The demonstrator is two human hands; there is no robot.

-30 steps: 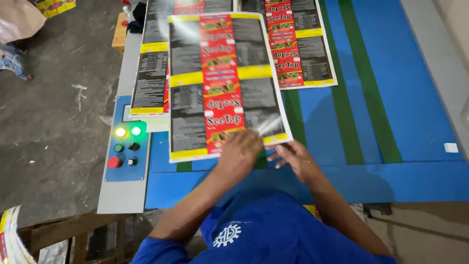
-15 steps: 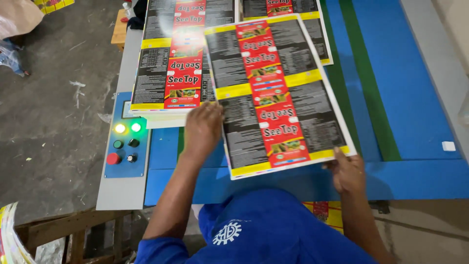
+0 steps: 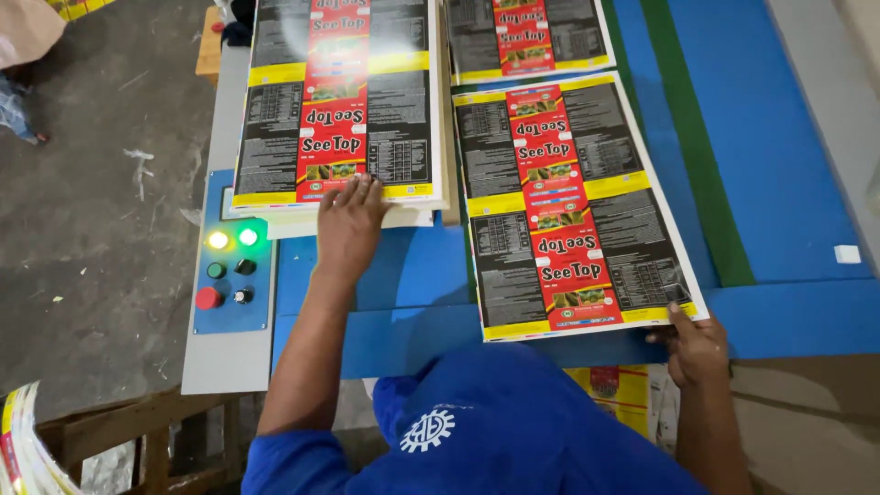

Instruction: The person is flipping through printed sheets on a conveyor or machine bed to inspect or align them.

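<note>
Nearest, the right hand (image 3: 697, 348) pinches the near right corner of a printed sheet (image 3: 568, 202) lying flat on the blue worktop (image 3: 779, 165); the left hand (image 3: 348, 225) rests flat, fingers spread, on the near edge of a sheet stack (image 3: 335, 101); left of it sits a control panel (image 3: 229, 266) with lit lamps; farther off lies another sheet (image 3: 527, 37).

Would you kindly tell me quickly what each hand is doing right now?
Left hand: open, flat on the stack of glossy printed label sheets.
Right hand: closed, pinching the corner of a single printed sheet.
</note>
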